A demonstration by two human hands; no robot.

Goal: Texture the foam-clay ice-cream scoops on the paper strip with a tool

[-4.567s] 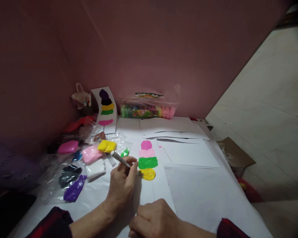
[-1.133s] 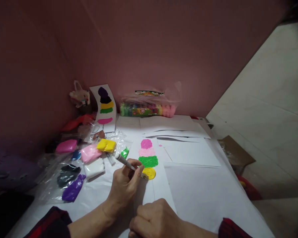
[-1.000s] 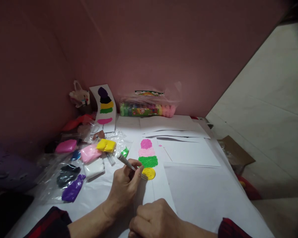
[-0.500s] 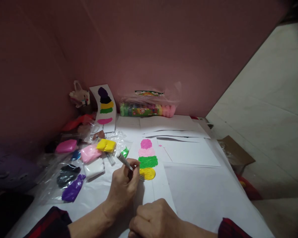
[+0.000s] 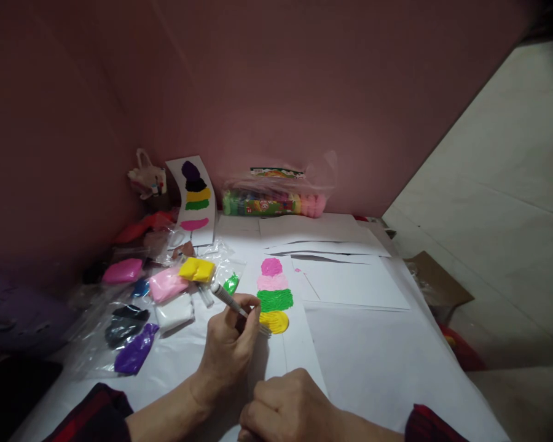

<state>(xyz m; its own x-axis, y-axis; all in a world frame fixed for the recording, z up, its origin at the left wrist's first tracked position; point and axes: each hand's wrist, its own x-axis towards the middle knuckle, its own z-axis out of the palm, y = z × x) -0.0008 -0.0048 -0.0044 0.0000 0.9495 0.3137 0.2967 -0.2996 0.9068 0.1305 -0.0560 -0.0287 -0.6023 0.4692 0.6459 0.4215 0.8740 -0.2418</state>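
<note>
A pale pen-like tool [image 5: 228, 298] slants at the left edge of a grooved yellow clay patch [image 5: 277, 321] on white paper [image 5: 301, 353].

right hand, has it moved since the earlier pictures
No, not visibly: the right hand stays in the same place below the yellow patch in the head view.

Packets [image 5: 175, 312] lie left of the paper strip [image 5: 300, 351]; sheets [image 5: 350, 283] right; bagged pack [image 5: 276, 207] behind.

The left hand [image 5: 230, 344] partly hides the pen-like tool [image 5: 229, 299], whose tip is blurred. The bottom edge cuts off part of the right hand [image 5: 289, 405]. Small lettering on the packet [image 5: 268, 207] is illegible.
</note>
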